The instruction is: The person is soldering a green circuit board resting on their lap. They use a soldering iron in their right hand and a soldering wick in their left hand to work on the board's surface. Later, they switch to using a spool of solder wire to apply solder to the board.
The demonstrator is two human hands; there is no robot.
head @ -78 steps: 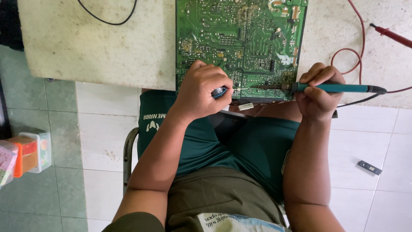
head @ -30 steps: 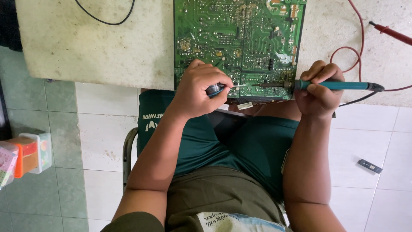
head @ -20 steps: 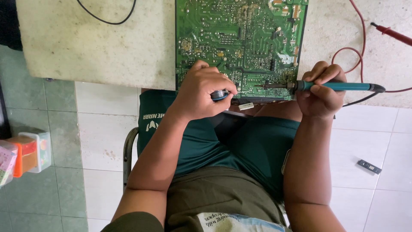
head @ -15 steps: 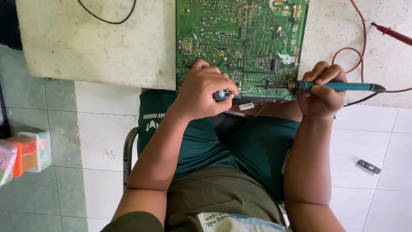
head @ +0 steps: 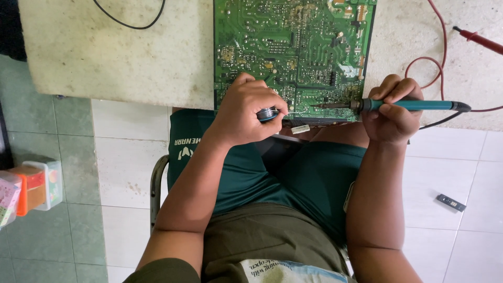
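A green circuit board lies on a pale stone table, reaching its near edge. My left hand rests on the board's near edge and is closed on a small round spool of solder wire. My right hand grips a teal-handled soldering iron held level. Its metal tip points left over the board's lower right part, a short way from the spool.
A red probe and red lead lie on the table at right, a black cable at top left. A small dark part lies on the tiled floor. Colourful boxes stand at left. I sit on a metal-framed chair.
The view shifted slightly. My left hand stayed on the board edge with the spool, and the iron's tip stayed over the same lower right area.
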